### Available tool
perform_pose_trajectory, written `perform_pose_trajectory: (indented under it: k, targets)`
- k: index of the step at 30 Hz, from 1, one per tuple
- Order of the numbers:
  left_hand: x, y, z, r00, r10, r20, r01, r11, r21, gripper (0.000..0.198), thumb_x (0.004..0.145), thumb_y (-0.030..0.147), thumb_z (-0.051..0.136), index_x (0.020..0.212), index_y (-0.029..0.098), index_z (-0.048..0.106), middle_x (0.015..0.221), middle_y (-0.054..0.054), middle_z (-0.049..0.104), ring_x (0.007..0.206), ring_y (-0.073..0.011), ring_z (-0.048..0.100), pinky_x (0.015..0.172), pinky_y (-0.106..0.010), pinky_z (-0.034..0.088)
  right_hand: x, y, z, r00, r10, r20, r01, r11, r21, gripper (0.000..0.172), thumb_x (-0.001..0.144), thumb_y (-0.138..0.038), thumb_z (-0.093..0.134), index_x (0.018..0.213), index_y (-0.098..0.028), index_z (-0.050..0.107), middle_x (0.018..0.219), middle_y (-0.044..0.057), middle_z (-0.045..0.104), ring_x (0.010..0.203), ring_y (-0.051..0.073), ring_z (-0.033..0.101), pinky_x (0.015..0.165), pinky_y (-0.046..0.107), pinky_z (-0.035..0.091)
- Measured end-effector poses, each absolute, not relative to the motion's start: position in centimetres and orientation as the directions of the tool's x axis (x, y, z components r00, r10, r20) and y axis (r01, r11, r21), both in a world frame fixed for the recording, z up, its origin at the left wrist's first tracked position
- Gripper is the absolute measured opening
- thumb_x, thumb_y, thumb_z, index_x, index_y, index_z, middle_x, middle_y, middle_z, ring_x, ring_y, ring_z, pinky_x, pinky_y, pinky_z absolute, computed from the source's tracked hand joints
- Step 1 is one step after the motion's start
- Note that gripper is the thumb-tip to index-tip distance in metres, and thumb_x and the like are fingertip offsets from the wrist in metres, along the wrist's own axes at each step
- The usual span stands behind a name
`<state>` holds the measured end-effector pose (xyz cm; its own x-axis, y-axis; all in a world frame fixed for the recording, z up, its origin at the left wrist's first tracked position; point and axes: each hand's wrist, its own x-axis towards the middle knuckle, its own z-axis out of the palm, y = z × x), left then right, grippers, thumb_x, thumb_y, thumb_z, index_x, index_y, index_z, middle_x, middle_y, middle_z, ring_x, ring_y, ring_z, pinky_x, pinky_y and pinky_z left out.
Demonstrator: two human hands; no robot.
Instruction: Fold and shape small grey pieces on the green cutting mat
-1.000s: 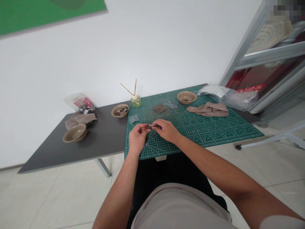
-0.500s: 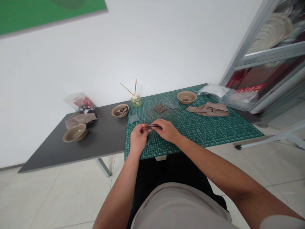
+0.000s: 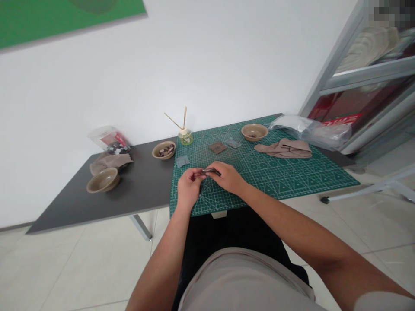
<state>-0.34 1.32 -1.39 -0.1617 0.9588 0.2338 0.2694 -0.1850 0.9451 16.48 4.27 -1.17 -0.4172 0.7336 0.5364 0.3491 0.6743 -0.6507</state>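
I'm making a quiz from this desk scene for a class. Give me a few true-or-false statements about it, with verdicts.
1. The left hand and right hand meet at a small dark piece. True.
2. The beige fabric lies on the floor. False: it lies on the green cutting mat.
3. The reed diffuser holds four sticks. False: two sticks show.
4. A clear plastic bag lies at the mat's far right corner. True.

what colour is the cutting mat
The cutting mat is dark green with pale grid lines; head view.
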Motion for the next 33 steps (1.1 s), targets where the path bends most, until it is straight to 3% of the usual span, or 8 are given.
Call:
perform_pose_trajectory:
  k: [14,18,22,25,28,31,33]
  targets:
    - [-0.5,1.3,-1.7,-0.157,0.945,0.287,0.369,-0.214,0.904,0.019,0.075,0.017,0.065,0.092,0.021,0.072,0.086,-0.002,0.072,0.078,-0.016,0.064,0.08,-0.031,0.052,16.5,4.2,-1.1,-0.391,0.736,0.552,0.339,0.673,-0.658,0.009,0.092,-0.026,0.06,0.094,-0.02,0.066,0.094,0.005,0.071,0.09,0.019,0.067,0.084,0.033,0.051]
    - [-0.8,1.4,-1.5,-0.183,0.914,0.361,0.406,-0.264,0.875,0.023,0.082,0.021,0.06,0.102,0.022,0.072,0.096,-0.003,0.071,0.075,-0.0141,0.062,0.079,-0.031,0.051,16.4,4.4,-1.3,-0.236,0.79,0.566,0.331,0.613,-0.718,0.018,0.09,-0.024,0.057,0.108,-0.021,0.061,0.104,0.006,0.07,0.094,0.02,0.067,0.086,0.034,0.05]
    - [-1.0,1.6,-1.5,-0.242,0.909,0.34,0.341,-0.248,0.907,0.021,0.087,0.029,0.058,0.101,0.02,0.07,0.083,-0.002,0.068,0.069,-0.013,0.06,0.072,-0.028,0.051,16.3,4.9,-1.4,-0.08,0.871,0.485,0.348,0.48,-0.805,0.029,0.082,-0.022,0.062,0.11,-0.021,0.055,0.095,0.004,0.068,0.085,0.02,0.067,0.078,0.033,0.051]
    - [-1.0,1.9,-1.9,-0.283,0.903,0.322,0.226,-0.263,0.938,0.02,0.084,0.033,0.063,0.099,0.02,0.066,0.08,-0.001,0.065,0.071,-0.0138,0.061,0.07,-0.028,0.052,16.3,5.3,-0.9,-0.1,0.921,0.378,0.407,0.384,-0.829,0.03,0.079,-0.023,0.067,0.107,-0.022,0.056,0.091,0.002,0.069,0.08,0.02,0.066,0.074,0.032,0.049]
    - [-1.0,2.2,-2.4,-0.303,0.906,0.294,0.161,-0.256,0.953,0.02,0.078,0.032,0.069,0.092,0.02,0.062,0.086,-0.001,0.068,0.077,-0.0151,0.065,0.071,-0.028,0.052,16.2,6.0,-0.1,-0.148,0.944,0.295,0.455,0.33,-0.827,0.029,0.079,-0.024,0.072,0.105,-0.022,0.059,0.101,0.005,0.07,0.087,0.021,0.067,0.079,0.034,0.049]
    - [-0.8,2.2,-2.4,-0.311,0.905,0.289,0.134,-0.259,0.957,0.02,0.075,0.03,0.07,0.089,0.02,0.059,0.091,-0.003,0.071,0.082,-0.0161,0.067,0.077,-0.03,0.053,15.6,6.9,0.4,-0.275,0.939,0.206,0.503,0.323,-0.802,0.037,0.083,-0.026,0.071,0.117,-0.017,0.058,0.103,0.01,0.071,0.093,0.024,0.066,0.084,0.037,0.049]
    - [-0.7,2.1,-2.3,-0.312,0.906,0.285,0.121,-0.26,0.958,0.02,0.076,0.03,0.069,0.09,0.02,0.059,0.09,-0.003,0.072,0.082,-0.0165,0.068,0.078,-0.031,0.054,15.2,7.2,0.4,-0.313,0.916,0.251,0.557,0.391,-0.732,0.044,0.085,-0.025,0.069,0.125,-0.014,0.056,0.108,0.014,0.07,0.103,0.027,0.063,0.092,0.042,0.047]
